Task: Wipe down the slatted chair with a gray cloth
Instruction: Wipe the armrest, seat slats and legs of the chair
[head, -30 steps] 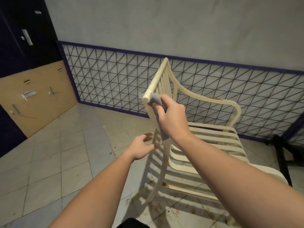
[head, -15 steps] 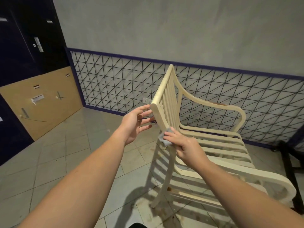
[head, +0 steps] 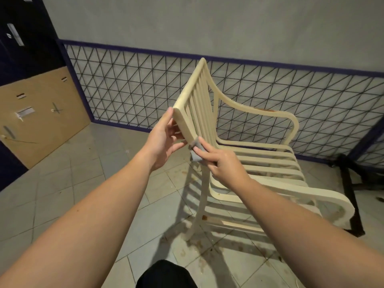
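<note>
Two bare hands meet at the near corner of the cream slatted chair, centre of the frame. The chair stands on the tiled floor, seen from its side, backrest toward frame centre and seat running to the right.

Left hand: fingers straight, fingertips touching the outer edge of the backrest's corner post just below the top rail. Thumb lies lower, pointing toward the cloth. Fingers extended, not wrapped round the post.

Right hand: fingers curled, pinching the gray cloth against the same post, just below the left hand's contact. Only a small folded patch of cloth shows; the rest is hidden under the fingers and behind the post, so its full extent cannot be told.

Occlusions: the right forearm covers part of the near armrest and the seat's front slats. The chair's far legs are hidden behind the seat. Whether thumb and cloth touch cannot be told.

Brown specks lie on the floor around the near leg. A rust-coloured mark sits on the far armrest; detail too small to resolve.

Background: lattice fence panel along the wall; tan board at left, cut by the frame edge; dark stand at right, partly cut off. A dark shape at bottom centre is unidentifiable.
</note>
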Tool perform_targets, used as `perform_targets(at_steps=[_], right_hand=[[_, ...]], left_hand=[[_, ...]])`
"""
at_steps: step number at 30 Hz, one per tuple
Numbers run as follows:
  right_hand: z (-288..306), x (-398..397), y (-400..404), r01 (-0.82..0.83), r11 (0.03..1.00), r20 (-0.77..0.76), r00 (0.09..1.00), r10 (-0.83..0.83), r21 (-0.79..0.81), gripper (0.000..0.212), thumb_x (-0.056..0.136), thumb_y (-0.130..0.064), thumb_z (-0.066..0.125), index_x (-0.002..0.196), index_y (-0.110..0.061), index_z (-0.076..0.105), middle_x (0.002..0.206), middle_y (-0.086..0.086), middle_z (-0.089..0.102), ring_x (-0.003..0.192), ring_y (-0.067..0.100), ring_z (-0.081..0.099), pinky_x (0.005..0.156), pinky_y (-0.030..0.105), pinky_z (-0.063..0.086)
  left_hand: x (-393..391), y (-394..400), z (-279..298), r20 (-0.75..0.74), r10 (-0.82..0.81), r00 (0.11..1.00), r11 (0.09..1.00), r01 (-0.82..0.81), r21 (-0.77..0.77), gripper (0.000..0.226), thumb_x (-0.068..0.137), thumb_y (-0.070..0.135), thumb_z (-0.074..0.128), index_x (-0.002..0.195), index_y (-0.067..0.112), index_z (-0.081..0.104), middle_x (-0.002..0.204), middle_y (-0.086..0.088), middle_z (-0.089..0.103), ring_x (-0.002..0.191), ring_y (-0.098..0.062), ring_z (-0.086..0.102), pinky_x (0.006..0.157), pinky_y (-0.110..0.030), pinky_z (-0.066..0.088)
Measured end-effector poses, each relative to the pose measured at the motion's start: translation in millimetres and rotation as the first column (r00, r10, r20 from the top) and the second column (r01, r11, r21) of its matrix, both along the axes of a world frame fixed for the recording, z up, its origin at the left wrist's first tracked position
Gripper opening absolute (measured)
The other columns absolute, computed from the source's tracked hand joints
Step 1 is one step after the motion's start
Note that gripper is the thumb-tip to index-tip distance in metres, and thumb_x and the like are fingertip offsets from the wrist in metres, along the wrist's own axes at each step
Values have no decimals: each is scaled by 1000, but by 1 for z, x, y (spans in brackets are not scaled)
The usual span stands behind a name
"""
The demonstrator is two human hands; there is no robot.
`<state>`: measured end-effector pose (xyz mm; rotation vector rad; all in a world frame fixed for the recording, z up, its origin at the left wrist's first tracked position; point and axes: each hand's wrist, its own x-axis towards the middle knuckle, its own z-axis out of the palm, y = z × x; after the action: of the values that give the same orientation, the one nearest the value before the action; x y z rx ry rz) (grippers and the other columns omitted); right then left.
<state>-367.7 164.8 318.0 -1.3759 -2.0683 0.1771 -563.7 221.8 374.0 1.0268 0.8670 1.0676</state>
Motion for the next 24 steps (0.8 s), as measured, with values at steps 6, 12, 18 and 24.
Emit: perform_targets(at_steps=[6,12,18,24], right_hand=[[-55,77,-41,112,994,167,980,-110,-3,43,87,-8,74,123,-32,69,137,-17,51,131,14,52,110,29,41],[-42,76,-45,196,979,-30,980,-198,-59,50,81,0,76,122,-29,71,118,-16,68,108,11,68,101,15,45],[-4,16,-4,102,985,-94,989,-116,-138,53,90,-20,69,140,-30,55,134,-11,63,121,3,55,103,18,40],[-41,42,-15,211,961,-56,973,-224,-179,60,89,-14,68,142,-37,51,140,-17,54,132,3,48,113,23,36]], left_hand=[[-1,0,-15,271,1,963,994,29,-106,79,96,71,29,127,10,68,130,-16,67,127,-30,58,113,-52,38],[5,-4,-10,75,5,997,999,-7,31,63,96,60,48,133,10,60,125,-13,70,120,-25,65,102,-48,51],[14,-2,-17,-82,131,988,979,-116,166,41,101,43,53,124,11,64,116,-12,72,100,-21,67,85,-37,58],[22,-11,-39,-174,95,980,981,-63,182,19,100,24,60,118,19,61,115,-1,71,109,-17,68,92,-41,59]])
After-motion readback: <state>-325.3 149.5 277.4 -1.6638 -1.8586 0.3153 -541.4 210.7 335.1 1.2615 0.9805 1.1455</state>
